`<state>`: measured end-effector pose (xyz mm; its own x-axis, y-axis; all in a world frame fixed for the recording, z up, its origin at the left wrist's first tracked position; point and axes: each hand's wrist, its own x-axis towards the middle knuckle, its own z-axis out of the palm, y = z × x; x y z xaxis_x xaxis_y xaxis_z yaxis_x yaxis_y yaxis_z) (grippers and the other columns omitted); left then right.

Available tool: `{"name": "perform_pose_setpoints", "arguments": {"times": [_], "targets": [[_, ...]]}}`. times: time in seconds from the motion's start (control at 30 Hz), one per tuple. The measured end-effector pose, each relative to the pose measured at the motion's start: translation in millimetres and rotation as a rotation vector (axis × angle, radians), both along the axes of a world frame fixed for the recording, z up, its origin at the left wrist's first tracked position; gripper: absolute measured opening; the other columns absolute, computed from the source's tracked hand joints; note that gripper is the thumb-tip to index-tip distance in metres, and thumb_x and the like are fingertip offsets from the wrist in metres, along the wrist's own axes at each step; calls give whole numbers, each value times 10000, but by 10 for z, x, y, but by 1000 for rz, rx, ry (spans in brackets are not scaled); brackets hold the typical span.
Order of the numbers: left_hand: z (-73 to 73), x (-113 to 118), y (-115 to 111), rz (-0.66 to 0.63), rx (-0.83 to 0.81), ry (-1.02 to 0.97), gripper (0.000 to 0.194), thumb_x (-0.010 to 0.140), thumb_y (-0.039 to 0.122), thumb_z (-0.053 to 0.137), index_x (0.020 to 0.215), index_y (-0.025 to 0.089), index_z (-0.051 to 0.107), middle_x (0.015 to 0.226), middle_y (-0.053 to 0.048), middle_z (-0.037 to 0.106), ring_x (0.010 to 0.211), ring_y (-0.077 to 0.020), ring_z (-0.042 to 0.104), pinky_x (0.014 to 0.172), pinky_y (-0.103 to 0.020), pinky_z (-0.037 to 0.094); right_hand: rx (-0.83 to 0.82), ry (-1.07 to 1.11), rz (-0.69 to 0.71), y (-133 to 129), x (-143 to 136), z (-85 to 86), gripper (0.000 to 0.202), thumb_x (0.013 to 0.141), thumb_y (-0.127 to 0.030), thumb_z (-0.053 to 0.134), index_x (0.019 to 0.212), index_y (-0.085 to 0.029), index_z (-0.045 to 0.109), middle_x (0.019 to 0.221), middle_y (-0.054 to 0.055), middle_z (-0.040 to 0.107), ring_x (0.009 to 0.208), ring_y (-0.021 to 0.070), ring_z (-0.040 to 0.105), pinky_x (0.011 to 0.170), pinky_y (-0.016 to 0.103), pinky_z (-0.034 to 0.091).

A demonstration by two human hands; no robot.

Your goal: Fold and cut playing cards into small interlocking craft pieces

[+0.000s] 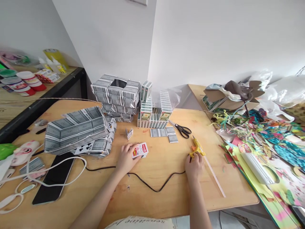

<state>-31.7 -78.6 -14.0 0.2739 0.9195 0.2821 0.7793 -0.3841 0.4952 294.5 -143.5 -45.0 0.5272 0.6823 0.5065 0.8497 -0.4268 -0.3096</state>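
My left hand [126, 157] is closed around a small stack of playing cards [142, 149], its red-and-white top card facing up. On the right, my right hand [194, 165] grips the handle of a yellow hot glue gun [198, 146], its nozzle pointing away from me. A long clear glue stick [215, 176] sticks out of the gun's back end toward me. Folded cards [129, 133] stand just beyond my left hand. Several patterned cards [162, 132] lie joined flat in the middle, beside black-handled scissors [183, 130].
Box-shaped constructions of cards [116, 95] and stacked card packs [156, 111] stand at the back. An open card tray [76, 130] lies left, near a black phone [53, 181] and a white cable [64, 183]. A black cord [152, 189] crosses the table. Paper scraps [259, 171] cover the right side.
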Motion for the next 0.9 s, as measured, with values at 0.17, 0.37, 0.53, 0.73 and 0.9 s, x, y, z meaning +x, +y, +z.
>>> {"name": "perform_pose_setpoints", "arguments": {"times": [0.17, 0.37, 0.53, 0.73, 0.9], "targets": [[-14, -8, 11, -7, -10, -10, 469, 699, 318, 598, 1151, 245, 497, 1071, -63, 520, 974, -242, 439, 866, -389, 389, -134, -42, -23, -16, -84, 36, 390, 788, -199, 340, 1094, -60, 535, 1148, 216, 501, 1028, 325, 450, 806, 435, 349], [-12, -18, 10, -9, -7, -23, 468, 696, 309, 600, 1149, 248, 496, 1074, -61, 524, 973, -240, 449, 861, -389, 395, -190, -45, -11, 19, -120, 25, 454, 768, -86, 269, 1161, -9, 483, 1148, 258, 474, 1003, 333, 453, 787, 451, 349], [0, -27, 8, -14, -9, -40, 467, 692, 301, 606, 1144, 256, 500, 1073, -63, 525, 978, -246, 452, 860, -406, 395, -34, 3, 26, 51, -102, -25, 439, 773, -168, 319, 1132, 8, 500, 1130, 267, 480, 1043, 343, 423, 825, 474, 345], [-18, -40, 17, -28, -31, -47, 477, 691, 299, 610, 1152, 260, 492, 1082, -56, 519, 979, -244, 442, 871, -405, 387, 133, 65, 24, 12, -77, -92, 394, 809, -277, 351, 1060, -43, 543, 1110, 237, 524, 1032, 328, 457, 830, 470, 362], [-21, -38, 16, -20, -32, -45, 480, 682, 297, 620, 1144, 249, 496, 1088, -51, 516, 978, -237, 435, 879, -391, 380, 163, 80, 4, 0, -74, -124, 376, 823, -299, 356, 1035, -57, 551, 1082, 226, 549, 989, 319, 483, 811, 457, 381]]}}
